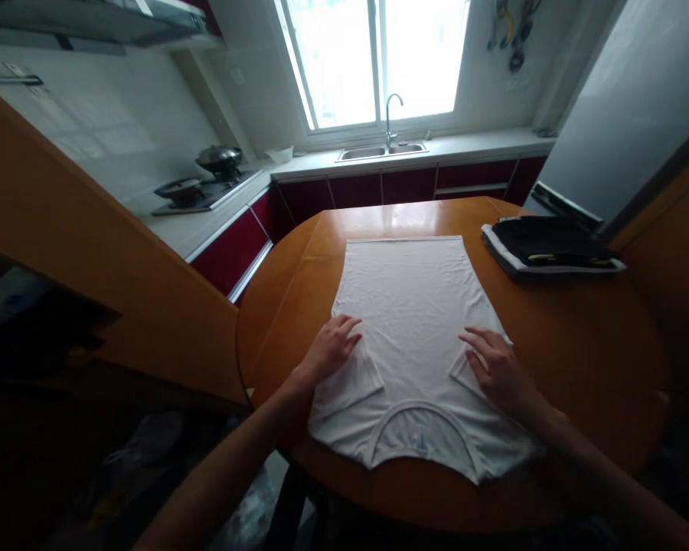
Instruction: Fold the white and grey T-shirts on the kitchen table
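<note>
In the head view, a white T-shirt [407, 314] is lying flat on the wooden table [287, 306], its neck hole [422, 440] facing the person. The left hand [333, 348] and right hand [497, 369] are resting by the turned-in sleeves [359, 381], fingers a little apart, pinching nothing. Soft, even touches are likely helping; hard pushing could be making wrinkles.

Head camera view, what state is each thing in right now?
White shirt: spread flat, sleeves folded inward
Clothes pile: folded
Left hand: open, at shirt
Right hand: open, at shirt
Cabinet doors: shut
Back pot: lidded
Tap: can't tell if running
Window: can't tell if open
</note>
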Action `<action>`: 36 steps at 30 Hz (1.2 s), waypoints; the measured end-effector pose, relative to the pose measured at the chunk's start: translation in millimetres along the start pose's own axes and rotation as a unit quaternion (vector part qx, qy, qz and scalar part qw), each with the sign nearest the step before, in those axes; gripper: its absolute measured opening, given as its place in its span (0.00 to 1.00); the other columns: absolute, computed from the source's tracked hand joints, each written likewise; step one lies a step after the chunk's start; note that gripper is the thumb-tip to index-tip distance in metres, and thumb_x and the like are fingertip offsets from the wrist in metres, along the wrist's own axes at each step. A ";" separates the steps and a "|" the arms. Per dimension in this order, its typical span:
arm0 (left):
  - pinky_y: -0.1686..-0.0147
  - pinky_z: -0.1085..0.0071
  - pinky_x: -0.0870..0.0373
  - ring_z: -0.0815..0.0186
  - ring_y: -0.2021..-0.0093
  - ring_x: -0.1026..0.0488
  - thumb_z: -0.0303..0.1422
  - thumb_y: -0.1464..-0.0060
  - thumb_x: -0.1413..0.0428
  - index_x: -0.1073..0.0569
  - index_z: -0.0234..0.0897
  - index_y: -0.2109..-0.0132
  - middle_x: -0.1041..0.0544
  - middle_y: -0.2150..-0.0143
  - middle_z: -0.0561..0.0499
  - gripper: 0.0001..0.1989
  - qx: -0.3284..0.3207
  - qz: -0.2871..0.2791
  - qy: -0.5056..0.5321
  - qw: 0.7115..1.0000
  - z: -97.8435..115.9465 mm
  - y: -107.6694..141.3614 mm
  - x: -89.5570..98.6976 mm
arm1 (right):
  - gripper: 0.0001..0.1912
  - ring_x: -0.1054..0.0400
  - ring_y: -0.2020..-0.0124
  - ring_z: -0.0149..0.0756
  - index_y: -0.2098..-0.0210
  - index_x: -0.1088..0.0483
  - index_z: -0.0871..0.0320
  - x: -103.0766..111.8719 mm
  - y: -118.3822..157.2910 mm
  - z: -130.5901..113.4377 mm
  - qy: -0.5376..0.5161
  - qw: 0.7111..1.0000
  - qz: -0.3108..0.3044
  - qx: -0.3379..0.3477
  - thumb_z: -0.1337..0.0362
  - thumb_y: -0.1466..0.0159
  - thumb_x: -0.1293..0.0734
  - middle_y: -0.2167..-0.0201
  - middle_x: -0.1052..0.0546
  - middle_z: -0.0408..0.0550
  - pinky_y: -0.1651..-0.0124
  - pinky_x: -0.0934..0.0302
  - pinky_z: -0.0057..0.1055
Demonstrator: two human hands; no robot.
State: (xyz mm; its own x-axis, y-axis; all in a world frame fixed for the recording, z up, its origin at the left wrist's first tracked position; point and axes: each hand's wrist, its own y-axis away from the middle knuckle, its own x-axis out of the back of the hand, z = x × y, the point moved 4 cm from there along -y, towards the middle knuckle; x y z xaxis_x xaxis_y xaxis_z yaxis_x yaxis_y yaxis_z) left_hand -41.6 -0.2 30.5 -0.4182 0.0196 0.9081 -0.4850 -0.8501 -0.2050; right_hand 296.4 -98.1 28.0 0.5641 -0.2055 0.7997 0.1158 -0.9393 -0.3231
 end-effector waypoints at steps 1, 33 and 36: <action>0.48 0.64 0.29 0.59 0.51 0.25 0.36 0.35 0.49 0.23 0.38 0.48 0.22 0.50 0.44 0.14 0.013 0.005 0.017 1.000 -11.0 -8.8 6.8 | 0.18 0.35 0.41 0.49 0.47 0.27 0.56 -0.3 -0.1 -6.5 -0.011 1.000 -0.011 0.008 0.64 0.32 0.41 0.45 0.27 0.57 0.38 0.40 0.52; 0.54 0.69 0.40 0.65 0.60 0.30 0.35 0.42 0.39 0.25 0.36 0.65 0.25 0.62 0.52 0.07 -0.072 -0.130 0.057 0.987 -28.2 -21.7 0.9 | 0.04 0.34 0.60 0.41 0.65 0.27 0.58 -83.6 -15.7 -147.8 0.112 0.933 -0.225 0.257 0.71 0.34 0.33 0.63 0.25 0.50 0.58 0.40 0.35; 0.56 0.69 0.38 0.67 0.63 0.31 0.34 0.41 0.41 0.26 0.35 0.64 0.26 0.62 0.52 0.07 -0.072 -0.115 0.075 0.988 -29.0 -20.2 2.4 | 0.04 0.34 0.60 0.42 0.65 0.29 0.58 -84.6 -17.5 -148.1 0.138 0.924 -0.207 0.289 0.71 0.34 0.33 0.63 0.25 0.50 0.59 0.42 0.36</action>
State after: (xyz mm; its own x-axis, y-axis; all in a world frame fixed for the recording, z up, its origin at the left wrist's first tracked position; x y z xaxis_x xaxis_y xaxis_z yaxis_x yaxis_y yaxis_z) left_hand -55.2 32.2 26.2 -0.3882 0.2905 0.8746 -0.6807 -0.7301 -0.0596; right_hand 125.6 -105.0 40.9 0.1520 0.0022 0.9884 0.7373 -0.6662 -0.1119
